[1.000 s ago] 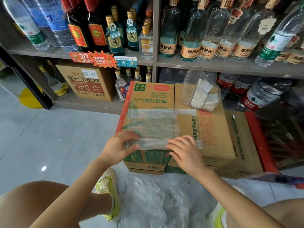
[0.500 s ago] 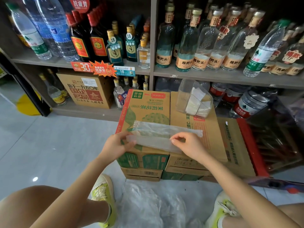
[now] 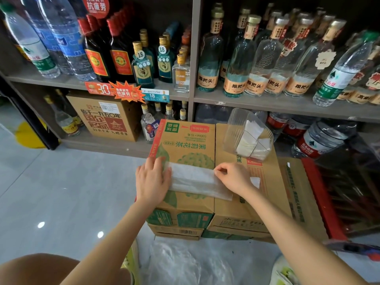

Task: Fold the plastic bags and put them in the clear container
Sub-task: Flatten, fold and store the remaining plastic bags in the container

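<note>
A translucent plastic bag [image 3: 195, 181], folded into a narrow strip, lies across the top of a cardboard box [image 3: 191, 140]. My left hand [image 3: 153, 178] presses flat on the strip's left end, fingers together. My right hand [image 3: 233, 177] pinches the strip's upper edge near its right part; the strip's right tip shows past the wrist. The clear container [image 3: 236, 128] stands tilted on the neighbouring box behind my right hand, with folded white bags [image 3: 249, 138] inside it.
More loose plastic bags [image 3: 195, 264] lie on the floor by my feet. Shelves of glass and water bottles [image 3: 246, 64] rise right behind the boxes. A red crate [image 3: 320, 198] sits to the right. Grey tiled floor [image 3: 72, 192] spreads to the left.
The bag was a wide sheet a second ago; both hands folded its near edge over and away, and it is now a narrow strip pressed flat on the box.
</note>
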### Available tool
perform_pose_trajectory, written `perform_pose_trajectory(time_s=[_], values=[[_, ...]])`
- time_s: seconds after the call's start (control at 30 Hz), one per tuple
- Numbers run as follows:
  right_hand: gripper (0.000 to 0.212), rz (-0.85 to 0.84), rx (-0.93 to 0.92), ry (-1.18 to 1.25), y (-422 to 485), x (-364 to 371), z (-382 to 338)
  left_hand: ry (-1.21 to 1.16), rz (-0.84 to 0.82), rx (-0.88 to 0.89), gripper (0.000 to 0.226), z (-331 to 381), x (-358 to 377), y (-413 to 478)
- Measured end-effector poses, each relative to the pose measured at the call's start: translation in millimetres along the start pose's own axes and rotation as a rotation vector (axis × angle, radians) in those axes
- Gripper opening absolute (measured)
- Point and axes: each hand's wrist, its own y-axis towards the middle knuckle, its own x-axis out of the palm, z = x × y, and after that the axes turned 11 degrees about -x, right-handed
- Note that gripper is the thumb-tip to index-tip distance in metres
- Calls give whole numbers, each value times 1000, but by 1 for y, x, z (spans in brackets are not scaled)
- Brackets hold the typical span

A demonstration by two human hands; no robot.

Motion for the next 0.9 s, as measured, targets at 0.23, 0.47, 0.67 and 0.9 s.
perform_pose_trajectory(time_s=[0.23, 0.47, 0.67, 0.9], values=[[19, -3, -15, -2, 3, 0, 1, -50, -153, 400, 47, 11, 14, -14], [24, 125, -40, -141, 0, 2, -6, 19, -282, 349, 68, 16, 32, -14], [41, 219, -222, -335, -19, 41, -41, 62, -314, 343, 69, 17, 33, -15], [76, -93, -191, -308, -28, 56, -30, 195, -305, 354, 80, 16, 39, -14]])
